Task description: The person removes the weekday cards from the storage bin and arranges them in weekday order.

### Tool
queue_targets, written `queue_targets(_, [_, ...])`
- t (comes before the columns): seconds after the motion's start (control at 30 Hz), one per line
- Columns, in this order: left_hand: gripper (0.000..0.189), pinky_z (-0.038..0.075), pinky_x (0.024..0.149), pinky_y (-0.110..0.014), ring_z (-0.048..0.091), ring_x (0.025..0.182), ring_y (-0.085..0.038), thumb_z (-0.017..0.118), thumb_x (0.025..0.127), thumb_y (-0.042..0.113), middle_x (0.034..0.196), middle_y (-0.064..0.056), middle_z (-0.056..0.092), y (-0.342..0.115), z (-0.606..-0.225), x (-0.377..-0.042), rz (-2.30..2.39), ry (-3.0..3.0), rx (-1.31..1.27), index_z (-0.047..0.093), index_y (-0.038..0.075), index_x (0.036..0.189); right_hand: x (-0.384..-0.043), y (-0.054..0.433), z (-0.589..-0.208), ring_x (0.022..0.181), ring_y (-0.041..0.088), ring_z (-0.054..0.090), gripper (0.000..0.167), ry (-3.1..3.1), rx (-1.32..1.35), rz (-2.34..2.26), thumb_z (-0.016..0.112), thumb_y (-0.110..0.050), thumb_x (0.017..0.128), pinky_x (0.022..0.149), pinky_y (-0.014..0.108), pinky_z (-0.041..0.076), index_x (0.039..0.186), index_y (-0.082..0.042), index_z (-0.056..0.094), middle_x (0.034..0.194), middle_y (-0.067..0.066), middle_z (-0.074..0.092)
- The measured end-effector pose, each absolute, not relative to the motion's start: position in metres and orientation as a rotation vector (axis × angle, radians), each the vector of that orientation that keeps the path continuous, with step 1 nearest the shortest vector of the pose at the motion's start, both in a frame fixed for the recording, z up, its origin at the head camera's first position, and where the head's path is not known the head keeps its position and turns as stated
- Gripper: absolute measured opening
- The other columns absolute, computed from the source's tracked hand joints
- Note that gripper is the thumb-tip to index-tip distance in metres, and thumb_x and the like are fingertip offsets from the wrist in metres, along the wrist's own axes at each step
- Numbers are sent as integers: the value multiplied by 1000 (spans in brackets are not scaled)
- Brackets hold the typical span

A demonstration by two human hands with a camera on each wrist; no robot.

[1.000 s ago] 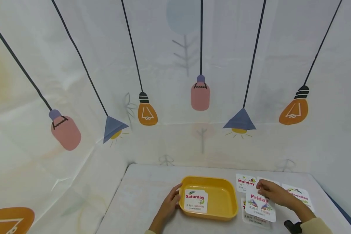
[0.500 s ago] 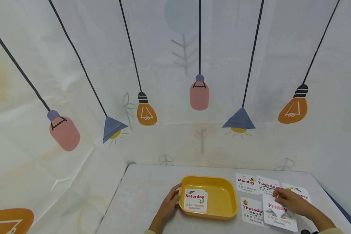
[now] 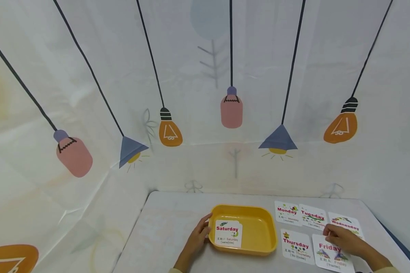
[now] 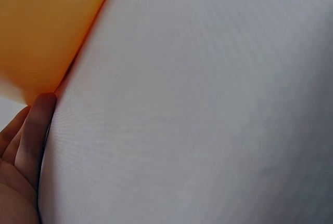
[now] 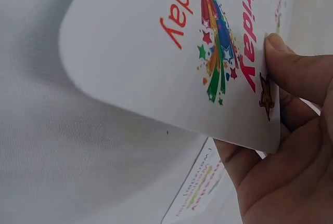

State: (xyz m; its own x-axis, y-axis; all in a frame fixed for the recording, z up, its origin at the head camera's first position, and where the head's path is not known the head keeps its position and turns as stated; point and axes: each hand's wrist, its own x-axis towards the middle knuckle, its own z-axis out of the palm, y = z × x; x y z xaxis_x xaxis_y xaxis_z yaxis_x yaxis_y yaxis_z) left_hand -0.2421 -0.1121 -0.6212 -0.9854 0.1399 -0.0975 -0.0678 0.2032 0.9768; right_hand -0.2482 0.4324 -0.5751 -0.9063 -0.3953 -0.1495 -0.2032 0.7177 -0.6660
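Between thumb and fingers, my right hand (image 3: 344,239) pinches the Friday card (image 3: 329,256) by its upper right edge. In the right wrist view that card (image 5: 156,42) is tilted over the white tabletop, its thumb on the printed face. It lies just right of the Thursday card (image 3: 297,246) and below the Wednesday card (image 3: 345,220). My left hand (image 3: 197,237) rests against the left side of a yellow tray (image 3: 256,248); in the left wrist view, straight fingers (image 4: 37,130) touch the tray's outer wall (image 4: 52,21). A Saturday card (image 3: 228,234) lies in the tray's left part.
The Monday card (image 3: 287,213) and Tuesday card (image 3: 312,217) lie in the back row, left of Wednesday. The white table (image 3: 171,223) meets a wall hanging (image 3: 205,163) printed with lamps and bulbs. Its right edge (image 3: 393,235) slopes away beyond my right arm.
My right hand has carried the Friday card rightward and down, from over the Thursday card to beside it. Tuesday and Thursday have come into full view. The left hand and tray have stayed put.
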Motion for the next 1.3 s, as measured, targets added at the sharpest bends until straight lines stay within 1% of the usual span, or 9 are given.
queue_targets(0.17, [46,60,78,-37,61,105,-23,50,102,26,137,-19,57,-112,-625,-243,1858,2312,64,47,30,148,-250,430,-584,68,2,44,10,2675,-396,-896,62,-15,95,60,22,35,97,-8,56,82,0,54])
queue_targets(0.4, [46,60,77,-35,61,105,-23,50,102,26,137,-18,57,-111,-623,-242,1847,2315,60,48,31,148,-249,417,-591,70,7,49,9,2734,-170,-791,66,-11,91,64,22,41,93,-10,56,84,-3,59])
queue_targets(0.63, [46,60,78,-35,61,106,-23,51,102,26,138,-18,57,-113,-623,-242,1856,2315,57,48,32,147,-248,409,-589,74,12,52,10,2754,-183,-752,66,-7,91,66,25,45,90,-6,55,86,-2,61])
queue_targets(0.73, [46,60,78,-34,61,106,-23,50,102,27,138,-18,56,-114,-624,-243,1861,2309,67,48,32,148,-251,407,-589,74,15,52,10,2737,-125,-766,66,-6,90,66,26,45,89,-6,55,83,-1,59])
queue_targets(0.9, [46,60,78,-34,61,106,-24,50,103,26,138,-20,56,-113,-624,-244,1880,2303,88,47,30,149,-257,408,-590,74,16,52,13,2739,-123,-728,68,-8,89,66,27,44,88,-5,56,81,1,56])
queue_targets(1.1, [45,60,79,-34,61,107,-23,50,103,26,138,-18,56,-111,-627,-243,1884,2293,64,48,32,147,-259,409,-592,75,18,49,15,2788,-123,-579,72,-11,86,66,33,42,86,-8,57,80,0,56])
queue_targets(1.3, [45,60,79,-33,61,110,-24,49,103,27,139,-17,57,-114,-629,-244,1868,2333,92,48,35,147,-257,403,-589,74,19,48,13,2812,-106,-537,71,-11,86,65,35,41,83,-11,58,78,-1,55])
